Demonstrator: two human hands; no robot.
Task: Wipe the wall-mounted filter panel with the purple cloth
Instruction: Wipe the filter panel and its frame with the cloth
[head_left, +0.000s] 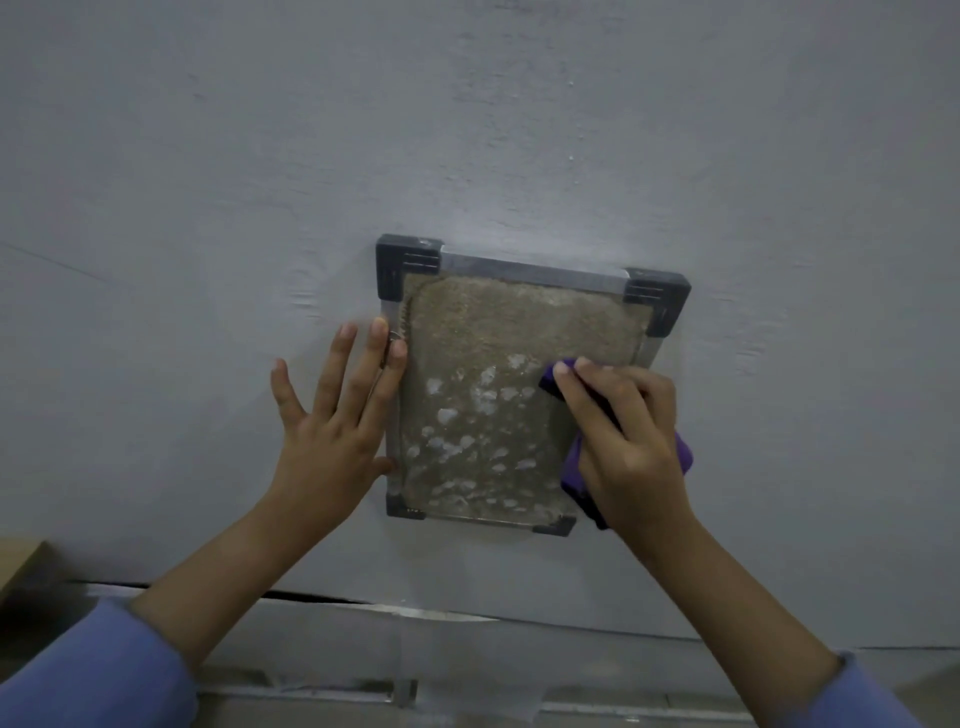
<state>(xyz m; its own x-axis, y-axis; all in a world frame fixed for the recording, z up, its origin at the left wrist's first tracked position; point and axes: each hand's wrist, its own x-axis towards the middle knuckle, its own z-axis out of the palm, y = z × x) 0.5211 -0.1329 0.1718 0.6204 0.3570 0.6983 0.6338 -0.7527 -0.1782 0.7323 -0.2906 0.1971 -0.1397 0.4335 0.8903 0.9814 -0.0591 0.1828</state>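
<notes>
The filter panel (483, 364) hangs on the grey wall, a metal frame with dark plastic corners around a dusty brown mesh with pale blotches in its lower half. My left hand (332, 421) lies flat with fingers spread on the wall, its fingertips and thumb touching the panel's left frame edge. My right hand (631, 441) presses the bunched purple cloth (574, 467) against the panel's right side, at mid height. Most of the cloth is hidden under that hand; bits show at the fingertips and beside the wrist.
Grey plastered wall (467, 130) surrounds the panel on all sides. Below runs a dark gap and a ledge with strips of tape (415, 618). A brown cardboard corner (21, 561) sits at the lower left edge.
</notes>
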